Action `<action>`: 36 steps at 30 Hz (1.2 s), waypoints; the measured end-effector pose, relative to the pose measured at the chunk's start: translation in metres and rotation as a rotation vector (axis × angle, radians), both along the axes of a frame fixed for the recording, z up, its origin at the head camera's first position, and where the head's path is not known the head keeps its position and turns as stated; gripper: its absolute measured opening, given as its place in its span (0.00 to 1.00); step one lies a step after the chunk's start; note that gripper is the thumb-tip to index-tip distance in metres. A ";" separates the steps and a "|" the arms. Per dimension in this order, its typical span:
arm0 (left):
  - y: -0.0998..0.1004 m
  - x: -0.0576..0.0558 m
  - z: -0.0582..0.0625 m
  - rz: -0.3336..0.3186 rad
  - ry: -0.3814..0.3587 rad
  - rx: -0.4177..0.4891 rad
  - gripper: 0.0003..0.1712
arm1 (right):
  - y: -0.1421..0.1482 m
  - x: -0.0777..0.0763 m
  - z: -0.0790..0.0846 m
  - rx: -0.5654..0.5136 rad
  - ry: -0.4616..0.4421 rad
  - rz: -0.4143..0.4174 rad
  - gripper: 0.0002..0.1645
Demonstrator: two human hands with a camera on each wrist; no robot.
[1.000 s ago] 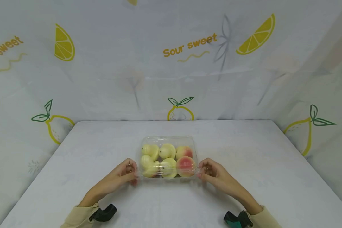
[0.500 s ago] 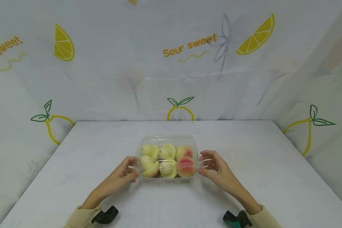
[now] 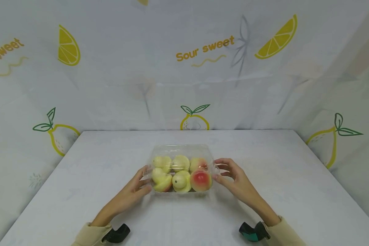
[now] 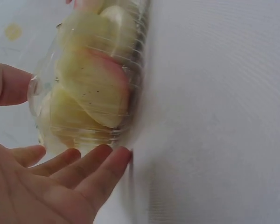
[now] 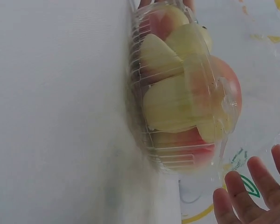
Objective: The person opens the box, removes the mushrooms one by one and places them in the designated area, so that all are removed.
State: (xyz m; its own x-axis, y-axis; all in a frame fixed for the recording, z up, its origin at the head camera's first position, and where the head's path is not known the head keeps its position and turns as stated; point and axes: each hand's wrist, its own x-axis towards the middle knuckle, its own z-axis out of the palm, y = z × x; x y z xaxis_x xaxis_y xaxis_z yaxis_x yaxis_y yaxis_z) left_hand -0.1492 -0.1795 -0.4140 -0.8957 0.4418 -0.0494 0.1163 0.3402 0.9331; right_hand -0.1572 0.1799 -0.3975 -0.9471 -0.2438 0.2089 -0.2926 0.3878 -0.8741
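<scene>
A clear plastic fruit box (image 3: 181,148) sits on the table in the head view. Through its walls show several pale yellow and red, peach-like fruits (image 3: 201,180). The clear lid is tilted up, its front lip across the middle of the fruit. At the box's left end is my left hand (image 3: 129,191), with its thumb (image 4: 16,86) at a plastic tab and its straight fingers (image 4: 107,172) along the end wall. My right hand (image 3: 238,181) is beside the right end, fingertips at the lid's edge. In the right wrist view its fingers (image 5: 242,196) are spread, apart from the box's base.
A white table (image 3: 80,177) surrounds the box. Behind it stands a pale cloth backdrop (image 3: 126,68) printed with lemons and lettering. Dark wrist devices (image 3: 117,233) are at both beige cuffs (image 3: 90,235).
The lid's front lip has risen and moved back from the box's front edge. My right fingers have moved up and spread. My left fingers have uncurled along the left end.
</scene>
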 end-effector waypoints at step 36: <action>0.008 0.001 -0.007 -0.020 0.017 0.044 0.47 | -0.010 -0.034 0.027 -0.046 0.070 -0.010 0.31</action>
